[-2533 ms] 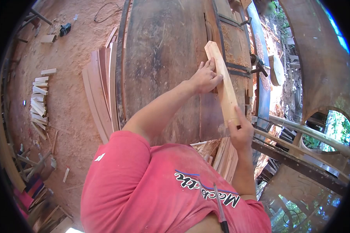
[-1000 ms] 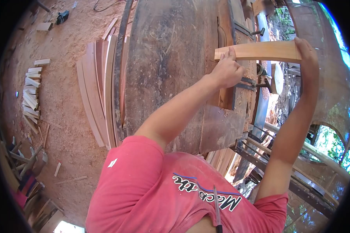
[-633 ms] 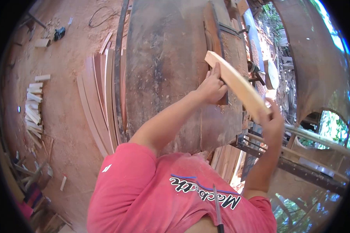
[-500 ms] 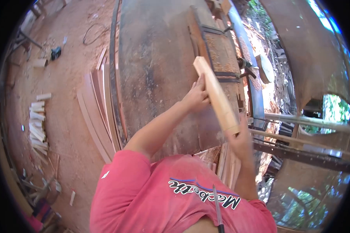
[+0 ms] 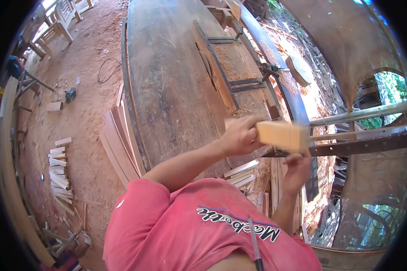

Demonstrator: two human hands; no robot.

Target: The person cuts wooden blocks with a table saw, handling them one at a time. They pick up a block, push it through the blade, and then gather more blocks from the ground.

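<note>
My left hand (image 5: pixel 243 137) is wrapped round a short, squared piece of pale wood (image 5: pixel 282 135), held nearly level above the near edge of the workbench. One end of the piece points right and is blurred by motion. At that end my right hand (image 5: pixel 297 168) has its fingers curled against the wood, partly hidden behind it. Beyond my hands lies the worn brown bench top (image 5: pixel 167 81). On it is a wooden fence board (image 5: pixel 217 72) with dark metal straps and curly shavings beside it. A slim pen-like thing (image 5: pixel 255 244) lies against my red shirt.
Long planks (image 5: pixel 120 140) lean along the bench's left side. Several short offcuts (image 5: pixel 59 174) lie stacked on the dirt floor, and a plastic chair (image 5: pixel 59 27) stands far left. Pale strips (image 5: pixel 242 174) lie below the bench's near edge. Rails (image 5: pixel 362 113) cross on the right.
The piece of wood has swung from a steep slant to nearly level and come nearer my body. Both hands moved with it, my left hand going right and down. The view has shifted.
</note>
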